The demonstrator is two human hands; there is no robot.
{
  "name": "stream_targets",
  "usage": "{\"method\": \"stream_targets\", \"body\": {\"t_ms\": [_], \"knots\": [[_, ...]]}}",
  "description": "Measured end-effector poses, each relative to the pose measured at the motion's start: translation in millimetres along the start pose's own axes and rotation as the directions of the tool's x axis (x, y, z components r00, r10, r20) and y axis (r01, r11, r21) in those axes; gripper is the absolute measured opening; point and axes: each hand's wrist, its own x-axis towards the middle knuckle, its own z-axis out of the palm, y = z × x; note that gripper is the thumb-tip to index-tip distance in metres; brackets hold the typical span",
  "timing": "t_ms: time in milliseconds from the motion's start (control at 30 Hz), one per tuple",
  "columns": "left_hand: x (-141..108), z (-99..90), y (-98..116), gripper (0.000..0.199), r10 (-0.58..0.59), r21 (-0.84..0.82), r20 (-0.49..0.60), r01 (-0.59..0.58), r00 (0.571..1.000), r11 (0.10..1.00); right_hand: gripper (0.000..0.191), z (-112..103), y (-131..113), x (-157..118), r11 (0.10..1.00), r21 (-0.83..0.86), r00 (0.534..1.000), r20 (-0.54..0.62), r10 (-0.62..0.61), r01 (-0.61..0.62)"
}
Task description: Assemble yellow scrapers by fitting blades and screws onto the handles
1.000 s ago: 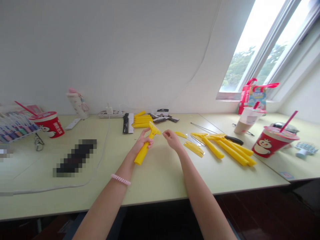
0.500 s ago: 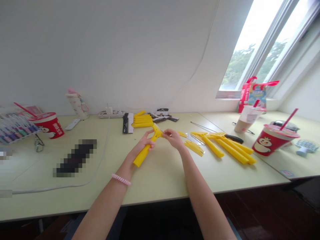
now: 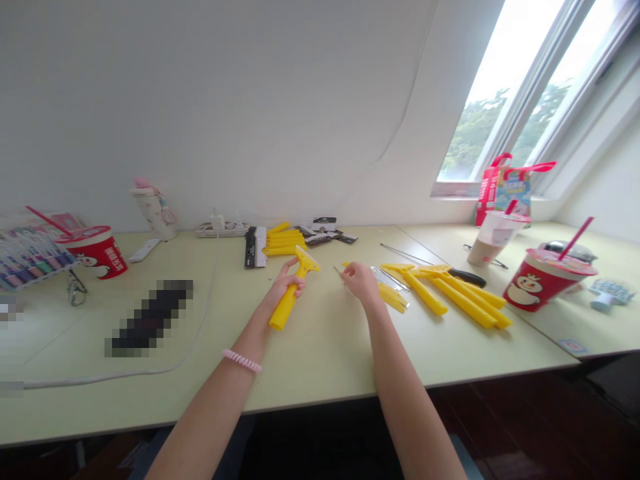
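A pink spiral-coil bracelet (image 3: 242, 361) is circling the left forearm (image 3: 213, 407) just behind the left hand (image 3: 287, 285), its ridged loops sitting snugly. The right forearm (image 3: 405, 380) is showing bare, and dark trousers (image 3: 235, 440) are showing dimly below, too shadowy to detail.

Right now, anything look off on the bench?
One thing: a black-handled tool has its end running under the yellow plastic scrapers on the right. It's the only dark handle in that yellow group, so it looks out of place there.
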Motion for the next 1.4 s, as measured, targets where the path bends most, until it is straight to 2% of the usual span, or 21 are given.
{"method": "stream_targets", "body": {"t_ms": [100, 167, 267, 367, 433, 500, 600, 667, 833, 1133, 1400], "knots": [[1, -0.7, -1, 0.074, 0.005, 0.015, -0.030, -0.005, 1.000, 1.000, 0.015, -3, 6, -8, 0.986, -0.157, 0.991, 0.108, 0.080, -0.062], [1, -0.8, -1, 0.073, 0.005, 0.026, -0.041, -0.004, 0.999, 1.000, 0.015, -1, 5, -12, 0.968, -0.234, 0.985, 0.123, 0.122, -0.091], [2, -0.9, -2, 0.071, -0.003, 0.029, -0.050, 0.004, 0.999, 1.000, 0.014, 2, 0, -13, 0.949, -0.285, 0.981, 0.093, 0.167, -0.135], [3, -1.4, -2, 0.070, -0.008, 0.023, -0.063, 0.010, 0.998, 1.000, 0.021, 0, -2, -11, 0.963, -0.215, 0.987, -0.021, 0.162, -0.163], [3, -1.7, -2, 0.070, -0.011, 0.023, -0.076, 0.012, 0.997, 1.000, 0.023, -5, -2, -10, 0.991, -0.080, 0.985, -0.146, 0.093, -0.105], [4, -2.0, -2, 0.070, -0.015, 0.024, -0.087, 0.018, 0.996, 1.000, 0.022, -11, -2, -10, 0.993, 0.092, 0.964, -0.261, -0.042, 0.068], [3, -1.9, -2, 0.070, -0.024, 0.019, -0.091, 0.026, 0.996, 0.999, 0.019, -17, -5, -12, 0.905, 0.241, 0.894, -0.373, -0.248, 0.351], [3, -1.7, -2, 0.070, -0.030, 0.012, -0.088, 0.032, 0.996, 0.999, 0.016, -18, -7, -14, 0.865, 0.251, 0.864, -0.388, -0.321, 0.434], [2, -0.5, -2, 0.068, -0.033, 0.012, -0.081, 0.034, 0.996, 0.999, 0.013, -16, -9, -16, 0.852, 0.246, 0.860, -0.359, -0.363, 0.462], [0, 0.6, -2, 0.069, -0.026, 0.015, -0.075, 0.027, 0.997, 1.000, 0.017, -15, -9, -16, 0.884, 0.261, 0.906, -0.281, -0.316, 0.389], [0, 0.6, -1, 0.070, -0.029, 0.033, -0.051, 0.031, 0.998, 0.999, 0.016, -14, -7, -15, 0.868, 0.274, 0.892, -0.312, -0.328, 0.415]]}}
